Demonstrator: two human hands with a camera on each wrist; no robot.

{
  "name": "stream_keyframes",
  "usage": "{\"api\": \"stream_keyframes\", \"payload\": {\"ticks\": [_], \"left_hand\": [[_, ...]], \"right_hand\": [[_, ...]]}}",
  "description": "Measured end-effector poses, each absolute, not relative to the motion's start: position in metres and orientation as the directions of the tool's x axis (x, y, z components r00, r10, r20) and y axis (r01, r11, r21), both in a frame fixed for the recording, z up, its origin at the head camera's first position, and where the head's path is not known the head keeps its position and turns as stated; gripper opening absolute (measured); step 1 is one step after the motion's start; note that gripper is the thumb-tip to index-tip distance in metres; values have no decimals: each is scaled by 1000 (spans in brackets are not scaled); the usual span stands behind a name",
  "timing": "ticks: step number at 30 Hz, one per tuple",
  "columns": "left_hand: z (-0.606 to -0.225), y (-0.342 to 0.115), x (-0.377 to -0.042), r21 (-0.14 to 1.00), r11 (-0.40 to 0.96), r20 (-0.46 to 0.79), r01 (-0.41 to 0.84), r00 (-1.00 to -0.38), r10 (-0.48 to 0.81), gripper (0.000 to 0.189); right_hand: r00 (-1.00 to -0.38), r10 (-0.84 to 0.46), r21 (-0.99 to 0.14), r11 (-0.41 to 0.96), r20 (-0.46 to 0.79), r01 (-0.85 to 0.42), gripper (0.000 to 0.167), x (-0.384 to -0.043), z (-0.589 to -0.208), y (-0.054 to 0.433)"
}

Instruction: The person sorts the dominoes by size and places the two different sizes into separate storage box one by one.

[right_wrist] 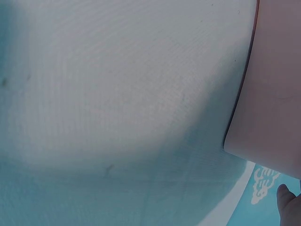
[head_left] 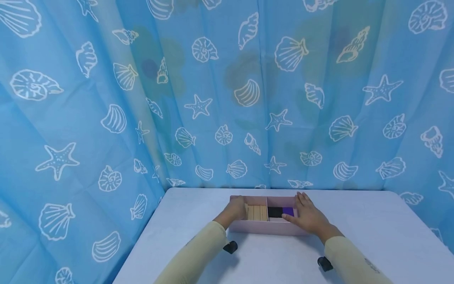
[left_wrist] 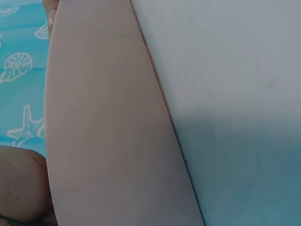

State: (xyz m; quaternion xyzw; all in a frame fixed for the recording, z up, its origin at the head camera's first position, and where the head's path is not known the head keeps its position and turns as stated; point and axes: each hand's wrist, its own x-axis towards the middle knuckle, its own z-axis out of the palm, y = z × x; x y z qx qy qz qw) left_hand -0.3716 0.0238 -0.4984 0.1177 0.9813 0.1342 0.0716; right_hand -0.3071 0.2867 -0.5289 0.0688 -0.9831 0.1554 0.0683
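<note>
A shallow pink divided box (head_left: 271,227) sits on the white table near its far edge. Light wooden strips (head_left: 257,213) lie side by side in its left compartment. In the right compartment are black pieces (head_left: 275,212) and purple pieces (head_left: 288,211). My left hand (head_left: 235,208) grips the box's left end, its fingers bent over the wall and mostly hidden. At the right end, my right hand (head_left: 310,215) rests with straight fingers along the side and its thumb over the front rim. The left wrist view shows the front wall (left_wrist: 108,113) close up.
The white table (head_left: 170,232) has rounded far corners. Behind and to the left hangs a blue curtain (head_left: 220,118) with white shell and starfish prints. Dark wrist mounts (head_left: 230,247) show below both sleeves.
</note>
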Motion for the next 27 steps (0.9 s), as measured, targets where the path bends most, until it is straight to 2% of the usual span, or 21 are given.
{"api": "stream_keyframes", "payload": {"ticks": [4,6,13,19,27], "left_hand": [[-504,27,-373,265,948,-141,176,-965,219,25],[-505,29,-373,260,951,-145,166,-967,208,21],[-500,33,-374,260,955,-169,142,-967,189,18],[-494,35,-372,221,958,-164,180,-962,219,11],[-494,39,-369,238,967,-229,96,-961,152,15]], "right_hand": [[-984,-112,-292,945,142,-150,108,-307,-532,286],[-983,-116,-291,944,145,-154,109,-306,-531,285],[-983,-116,-287,945,145,-154,117,-306,-522,285],[-986,-112,-293,945,127,-145,108,-308,-521,286],[-983,-108,-306,940,146,-149,107,-306,-526,286]]}}
